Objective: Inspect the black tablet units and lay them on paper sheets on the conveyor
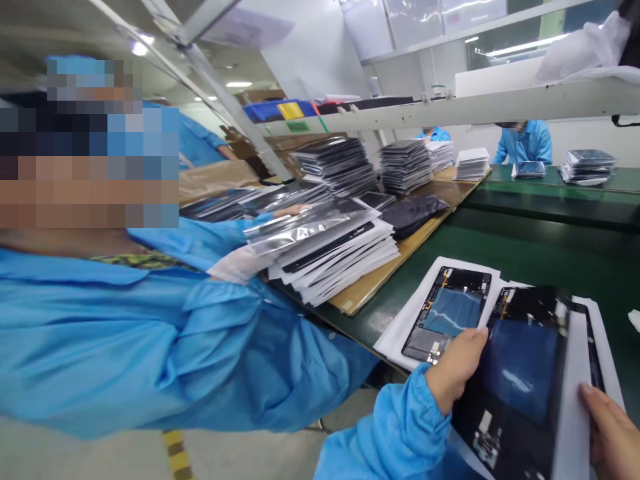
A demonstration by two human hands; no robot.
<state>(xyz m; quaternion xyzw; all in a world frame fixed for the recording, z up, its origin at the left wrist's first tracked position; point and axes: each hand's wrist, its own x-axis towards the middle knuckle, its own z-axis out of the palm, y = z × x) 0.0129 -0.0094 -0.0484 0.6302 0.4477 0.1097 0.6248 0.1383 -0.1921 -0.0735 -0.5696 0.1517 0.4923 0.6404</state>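
Observation:
My left hand (pixel 457 367) grips the left edge of an opened tablet (pixel 520 373), with the thumb over the rim. The tablet is tilted towards me and shows a dark blue battery area, a black upper part and small metal pieces low down. On its other side, my right hand (pixel 613 427) has its fingers at the white sheet (pixel 575 393) along the tablet's right edge. Behind my left hand, a second opened tablet (pixel 450 310) lies on white sheets at the bench edge. Another dark panel (pixel 594 347) on white paper is partly hidden behind the held one.
To my left, a co-worker's blue sleeve (pixel 225 347) reaches towards a stack of white sheets and panels (pixel 335 253). Tall stacks of panels (pixel 340 163) stand on cardboard behind it. A shelf beam (pixel 500 107) crosses above the green bench (pixel 480 233). More people sit at the far side.

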